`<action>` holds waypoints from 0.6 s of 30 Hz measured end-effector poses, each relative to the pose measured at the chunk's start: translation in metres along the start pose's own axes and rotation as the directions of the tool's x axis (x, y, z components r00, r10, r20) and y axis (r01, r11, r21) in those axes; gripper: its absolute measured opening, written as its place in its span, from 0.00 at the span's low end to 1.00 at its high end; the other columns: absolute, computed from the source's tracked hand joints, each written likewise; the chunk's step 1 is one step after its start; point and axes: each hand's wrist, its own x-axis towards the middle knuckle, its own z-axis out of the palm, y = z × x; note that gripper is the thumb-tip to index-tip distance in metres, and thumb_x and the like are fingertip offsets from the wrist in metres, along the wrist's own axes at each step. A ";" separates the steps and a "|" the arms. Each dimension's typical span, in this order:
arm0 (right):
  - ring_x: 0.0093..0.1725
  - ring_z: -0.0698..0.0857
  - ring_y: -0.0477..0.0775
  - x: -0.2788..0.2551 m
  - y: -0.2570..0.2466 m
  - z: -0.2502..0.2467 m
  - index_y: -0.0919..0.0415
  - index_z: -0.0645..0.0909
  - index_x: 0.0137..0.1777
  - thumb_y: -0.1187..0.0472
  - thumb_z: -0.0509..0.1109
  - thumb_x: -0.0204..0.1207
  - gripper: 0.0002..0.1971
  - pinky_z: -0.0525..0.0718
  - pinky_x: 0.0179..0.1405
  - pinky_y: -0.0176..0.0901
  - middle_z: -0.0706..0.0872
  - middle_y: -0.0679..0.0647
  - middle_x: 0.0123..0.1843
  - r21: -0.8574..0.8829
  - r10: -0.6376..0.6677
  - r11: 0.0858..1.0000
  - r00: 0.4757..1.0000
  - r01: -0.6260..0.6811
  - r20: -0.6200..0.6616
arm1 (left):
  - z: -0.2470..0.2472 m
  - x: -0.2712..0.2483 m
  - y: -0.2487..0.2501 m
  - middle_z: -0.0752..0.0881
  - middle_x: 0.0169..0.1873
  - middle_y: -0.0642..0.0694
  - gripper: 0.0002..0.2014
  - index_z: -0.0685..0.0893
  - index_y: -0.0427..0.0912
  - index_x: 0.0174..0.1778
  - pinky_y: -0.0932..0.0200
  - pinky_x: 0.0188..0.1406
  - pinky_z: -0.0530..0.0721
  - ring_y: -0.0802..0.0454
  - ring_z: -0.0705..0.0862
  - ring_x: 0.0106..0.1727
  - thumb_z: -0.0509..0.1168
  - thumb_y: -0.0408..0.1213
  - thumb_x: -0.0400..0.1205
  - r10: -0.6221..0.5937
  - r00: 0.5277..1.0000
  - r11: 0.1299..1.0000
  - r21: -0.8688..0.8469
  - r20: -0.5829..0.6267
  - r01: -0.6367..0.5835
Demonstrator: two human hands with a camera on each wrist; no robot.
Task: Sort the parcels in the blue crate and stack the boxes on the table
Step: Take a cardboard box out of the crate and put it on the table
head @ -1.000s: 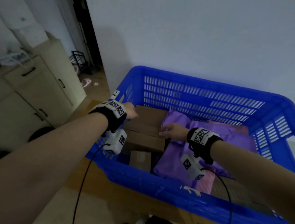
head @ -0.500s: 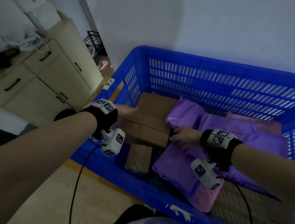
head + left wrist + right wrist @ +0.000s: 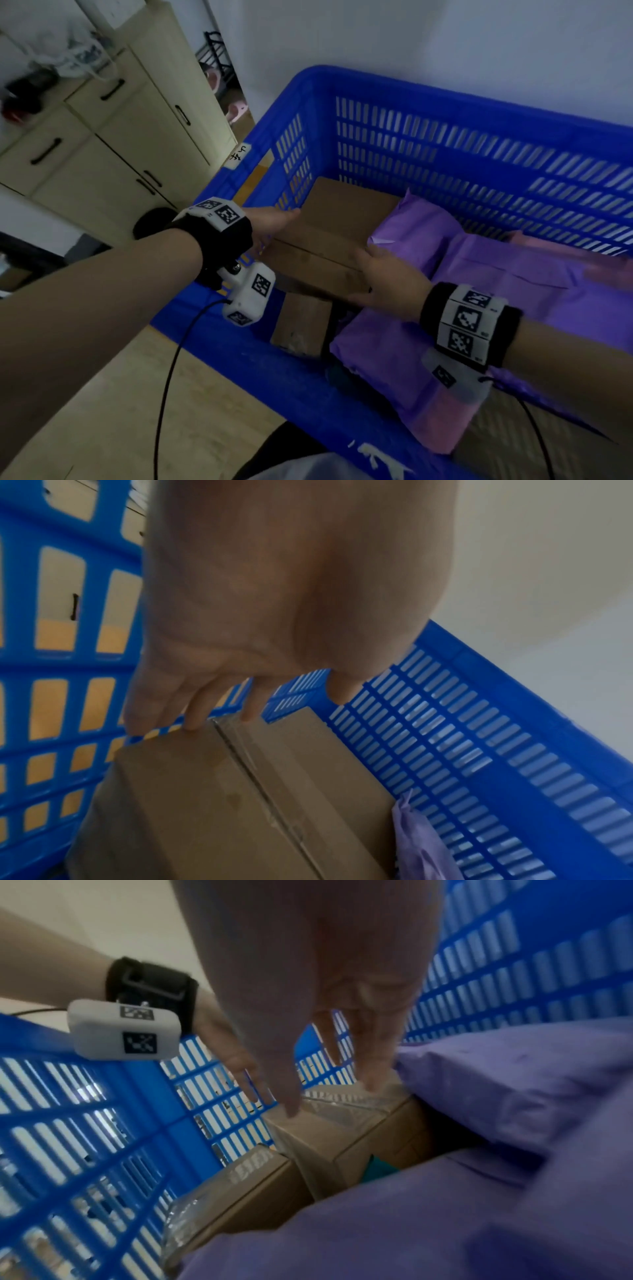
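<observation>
A large brown cardboard box (image 3: 329, 240) lies in the left end of the blue crate (image 3: 445, 137). My left hand (image 3: 274, 222) is at the box's left edge with straight fingers; in the left wrist view its fingertips (image 3: 193, 721) touch the box (image 3: 240, 804) near the crate wall. My right hand (image 3: 383, 281) lies with straight fingers at the box's right edge, beside the purple parcels (image 3: 513, 274). In the right wrist view the right hand's fingertips (image 3: 291, 1102) reach the taped box top (image 3: 335, 1112). A smaller box (image 3: 301, 322) lies below the large one.
Purple and pink mailer bags (image 3: 438, 411) fill the crate's right part. Cream cabinets (image 3: 102, 137) stand to the left. A wooden surface (image 3: 120, 411) shows in front of the crate. A white wall is behind it.
Both hands have reached further along the large box, the left toward the crate's left wall, the right onto the box's right edge. The head view has moved closer and tilted.
</observation>
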 end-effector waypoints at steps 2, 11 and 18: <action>0.71 0.70 0.59 0.008 -0.005 0.002 0.63 0.62 0.76 0.47 0.73 0.72 0.38 0.74 0.68 0.47 0.66 0.60 0.74 -0.044 -0.105 0.993 0.994 0.106 0.017 | 0.001 0.002 0.001 0.57 0.82 0.31 0.39 0.51 0.45 0.84 0.33 0.76 0.67 0.31 0.60 0.81 0.50 0.64 0.82 -0.004 1.000 1.000 -0.022 -0.006 0.004; 0.83 0.52 0.66 0.043 -0.005 0.024 0.61 0.47 0.82 0.40 0.73 0.68 0.53 0.55 0.81 0.56 0.47 0.68 0.83 -0.160 0.019 0.987 0.998 -0.010 0.056 | 0.005 0.001 0.004 0.64 0.79 0.32 0.37 0.52 0.46 0.84 0.38 0.70 0.73 0.32 0.67 0.78 0.46 0.63 0.83 0.000 0.997 0.998 0.060 -0.081 0.005; 0.70 0.71 0.67 0.051 -0.009 0.013 0.59 0.59 0.73 0.42 0.79 0.59 0.47 0.75 0.67 0.55 0.67 0.64 0.72 0.010 0.148 0.989 0.986 -0.149 0.077 | 0.014 -0.004 -0.004 0.69 0.78 0.38 0.29 0.63 0.37 0.80 0.60 0.61 0.74 0.40 0.74 0.74 0.63 0.38 0.84 0.083 0.995 0.893 0.447 -0.062 -0.047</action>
